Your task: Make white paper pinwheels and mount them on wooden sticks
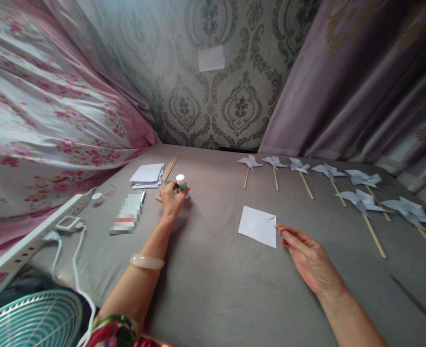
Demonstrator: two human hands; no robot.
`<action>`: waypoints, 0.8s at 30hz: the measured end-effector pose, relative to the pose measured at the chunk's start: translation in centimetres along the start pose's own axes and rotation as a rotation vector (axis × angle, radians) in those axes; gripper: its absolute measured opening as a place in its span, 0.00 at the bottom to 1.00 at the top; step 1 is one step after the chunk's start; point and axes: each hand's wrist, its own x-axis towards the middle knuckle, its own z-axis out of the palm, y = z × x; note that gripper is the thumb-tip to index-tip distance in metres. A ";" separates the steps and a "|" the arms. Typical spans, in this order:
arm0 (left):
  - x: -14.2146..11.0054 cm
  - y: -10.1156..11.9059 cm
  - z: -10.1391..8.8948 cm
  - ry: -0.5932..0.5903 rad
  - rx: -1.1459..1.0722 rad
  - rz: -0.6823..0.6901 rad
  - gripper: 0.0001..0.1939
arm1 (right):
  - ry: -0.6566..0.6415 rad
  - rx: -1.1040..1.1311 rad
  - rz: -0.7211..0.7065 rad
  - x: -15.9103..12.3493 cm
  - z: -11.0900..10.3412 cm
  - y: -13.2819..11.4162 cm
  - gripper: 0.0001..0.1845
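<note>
My left hand [171,198] reaches over the left half of the grey cloth, its thumb and fingers closed around a small bottle [181,181] with a white cap and a green label. Part of its grip is hidden behind the hand. My right hand [305,255] is open, fingers loosely stretched beside the right edge of a white paper square [256,227]. Its fingertips are at that edge; I cannot tell whether they touch it. The square lies flat, with a short slit near its upper right corner.
White paper pinwheels [366,202] on wooden sticks lie along the right. At the back left are a paper stack [147,174] and thin wooden sticks [170,168]. A blurred flat object [128,214], a power strip [39,231] with cables, and a fan [35,320] are left. Dark scissors-like blades [415,300] lie lower right.
</note>
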 end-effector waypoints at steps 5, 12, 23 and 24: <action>0.0 0.0 0.3 0.028 0.032 -0.007 0.13 | -0.002 0.002 0.003 0.1 -0.1 0.1 0.16; -0.3 -0.2 0.5 0.039 0.066 0.030 0.13 | 0.023 -0.039 -0.017 0.2 -0.2 0.4 0.17; -0.2 -0.5 0.9 -0.003 0.124 0.018 0.16 | 0.069 -0.257 -0.153 0.5 0.1 0.6 0.18; -0.3 -0.5 0.8 0.012 0.121 0.020 0.17 | 0.080 -0.288 -0.177 0.6 0.0 0.6 0.18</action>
